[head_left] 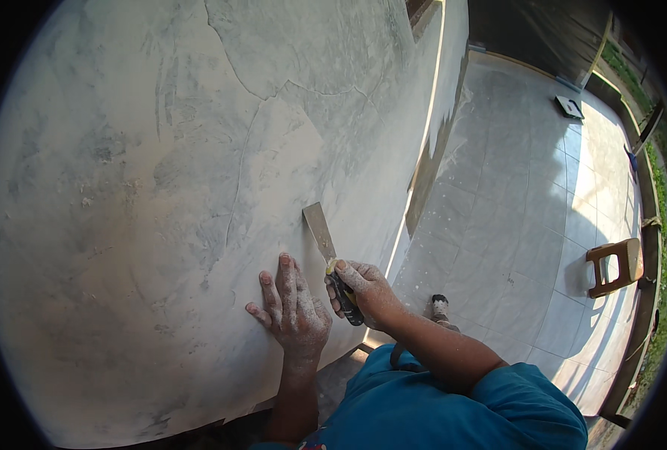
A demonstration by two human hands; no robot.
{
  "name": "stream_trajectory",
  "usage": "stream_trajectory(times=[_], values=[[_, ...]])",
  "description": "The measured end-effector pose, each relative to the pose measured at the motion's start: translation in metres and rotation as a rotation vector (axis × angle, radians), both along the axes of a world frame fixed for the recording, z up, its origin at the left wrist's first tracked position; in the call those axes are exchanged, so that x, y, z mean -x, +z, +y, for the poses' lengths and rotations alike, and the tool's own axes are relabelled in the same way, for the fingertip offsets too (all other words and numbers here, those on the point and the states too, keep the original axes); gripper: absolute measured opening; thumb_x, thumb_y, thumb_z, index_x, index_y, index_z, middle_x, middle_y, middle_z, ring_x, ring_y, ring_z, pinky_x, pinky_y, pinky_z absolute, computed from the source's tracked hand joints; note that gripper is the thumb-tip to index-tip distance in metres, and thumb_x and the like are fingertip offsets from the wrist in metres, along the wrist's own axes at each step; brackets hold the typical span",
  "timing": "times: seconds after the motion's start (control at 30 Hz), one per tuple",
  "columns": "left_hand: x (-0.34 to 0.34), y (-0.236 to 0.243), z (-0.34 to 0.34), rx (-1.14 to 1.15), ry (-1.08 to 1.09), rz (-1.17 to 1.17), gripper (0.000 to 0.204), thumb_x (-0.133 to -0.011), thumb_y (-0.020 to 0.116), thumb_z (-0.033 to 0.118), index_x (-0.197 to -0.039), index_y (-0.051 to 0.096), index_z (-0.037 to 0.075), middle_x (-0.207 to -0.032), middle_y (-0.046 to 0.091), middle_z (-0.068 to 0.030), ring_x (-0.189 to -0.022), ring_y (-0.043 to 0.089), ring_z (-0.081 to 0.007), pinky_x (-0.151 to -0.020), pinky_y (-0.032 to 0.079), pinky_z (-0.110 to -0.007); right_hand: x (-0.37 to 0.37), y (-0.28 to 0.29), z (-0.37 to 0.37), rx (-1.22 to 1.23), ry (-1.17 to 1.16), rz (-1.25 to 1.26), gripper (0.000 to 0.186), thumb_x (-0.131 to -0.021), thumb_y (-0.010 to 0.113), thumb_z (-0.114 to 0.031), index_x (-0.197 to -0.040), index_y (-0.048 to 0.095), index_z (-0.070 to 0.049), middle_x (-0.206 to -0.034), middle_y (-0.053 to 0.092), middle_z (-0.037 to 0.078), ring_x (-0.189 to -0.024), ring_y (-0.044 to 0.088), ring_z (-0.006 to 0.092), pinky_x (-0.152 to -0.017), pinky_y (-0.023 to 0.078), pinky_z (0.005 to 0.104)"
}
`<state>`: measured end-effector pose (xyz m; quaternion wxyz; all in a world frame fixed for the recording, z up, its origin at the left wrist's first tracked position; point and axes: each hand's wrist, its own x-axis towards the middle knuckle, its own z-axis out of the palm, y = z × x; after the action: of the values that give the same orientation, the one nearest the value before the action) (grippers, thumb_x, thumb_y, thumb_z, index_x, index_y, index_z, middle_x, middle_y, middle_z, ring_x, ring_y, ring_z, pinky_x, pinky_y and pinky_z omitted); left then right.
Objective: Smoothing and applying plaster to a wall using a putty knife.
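Observation:
My right hand (363, 291) is closed round the dark handle of a putty knife (320, 231). The blade points up and to the left, its tip over the wall; whether it touches the surface I cannot tell. Just left of it, my left hand (296, 315) lies on the wall with fingers stretched out, holding nothing. White dust coats both hands. The plastered wall (161, 262) is patchy white and grey, with a long branching crack (241, 172) running down its upper middle and rough specks on the left.
A tiled floor (491, 217), dusted white, spreads to the right of the wall. On it stand a brown plastic stool (615, 268) and, farther off, a dark tray-like object (569, 107). A dark sheet (536, 34) hangs at the far end. Grass (659, 195) borders the floor's right edge.

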<state>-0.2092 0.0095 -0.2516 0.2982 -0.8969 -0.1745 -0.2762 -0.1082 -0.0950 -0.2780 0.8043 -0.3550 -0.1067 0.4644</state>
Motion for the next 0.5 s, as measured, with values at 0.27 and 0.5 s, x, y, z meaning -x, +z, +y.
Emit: stream_trajectory(times=[0.27,0.5], values=[[0.004,-0.003,-0.002,0.035,0.000,-0.003,0.046,-0.089,0.044,0.014,-0.127,0.063,-0.001,-0.146,0.052,-0.0058,-0.146,0.029,-0.0354,-0.117,-0.011,-0.057,-0.012,0.005,0.003,-0.084,-0.024,0.196,0.039,-0.102,0.051,-0.041,-0.094,0.057,-0.003,-0.074,0.060,0.006,-0.057,0.059,0.0157,-0.052,0.049,0.0301],[0.000,-0.002,0.001,0.014,-0.002,-0.008,0.046,-0.089,0.044,0.014,-0.127,0.063,-0.002,-0.146,0.052,-0.0063,-0.148,0.024,-0.0359,-0.117,-0.012,-0.058,-0.013,0.004,0.003,-0.015,-0.011,0.188,0.041,-0.102,0.051,-0.043,-0.092,0.059,-0.004,-0.071,0.060,0.004,-0.056,0.059,0.0144,-0.051,0.049,0.0288]])
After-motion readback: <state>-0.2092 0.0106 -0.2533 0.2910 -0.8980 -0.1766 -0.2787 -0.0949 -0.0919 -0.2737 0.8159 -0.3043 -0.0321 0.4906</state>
